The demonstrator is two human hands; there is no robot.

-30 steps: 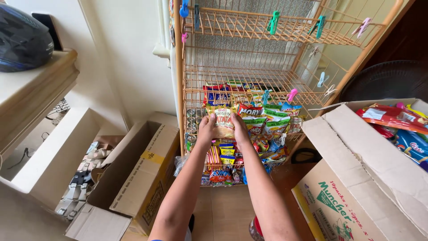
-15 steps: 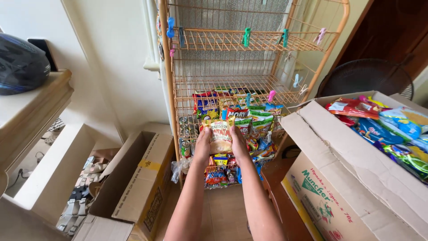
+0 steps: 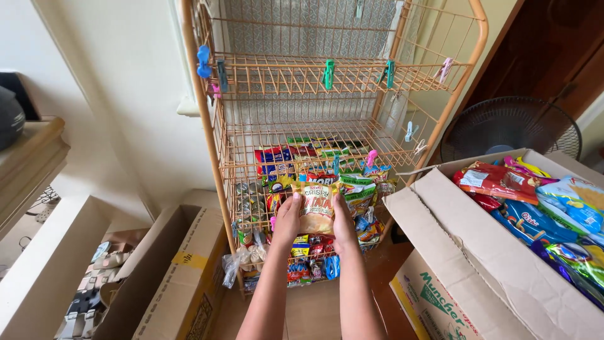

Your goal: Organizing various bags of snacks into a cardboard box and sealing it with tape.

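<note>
Snack bag: a small yellow and tan crinkly snack bag (image 3: 316,206) is held up in front of the middle shelf of the tall orange wire rack (image 3: 207,145).
Which way it points: the bag stands upright. Its long side runs up and down, and its printed front faces the camera.
Left hand: the left hand (image 3: 288,220) is on the bag's left edge. Its fingers (image 3: 293,208) are curled around that edge and pressed tight on the bag.
Right hand: the right hand (image 3: 344,220) is on the bag's right edge. Its fingers are closed on the bag too, with the thumb on the front.
Hard to see: the bottom of the bag is partly hidden by the two hands. The fingertips go behind the bag, so they do not show. Both arms are cut off at the bottom of the picture.
Rack: the middle and low shelves are crowded with bright snack packs (image 3: 296,157). They overlap, so each one is hard to make out. Coloured plastic clips (image 3: 328,73) hang on the wires.
Right side: an open brown cardboard box (image 3: 478,252) holds shiny snack packets (image 3: 541,208). Its far end is cut off.
Left side: another brown cardboard box (image 3: 182,271) sits on the floor beside the rack.
</note>
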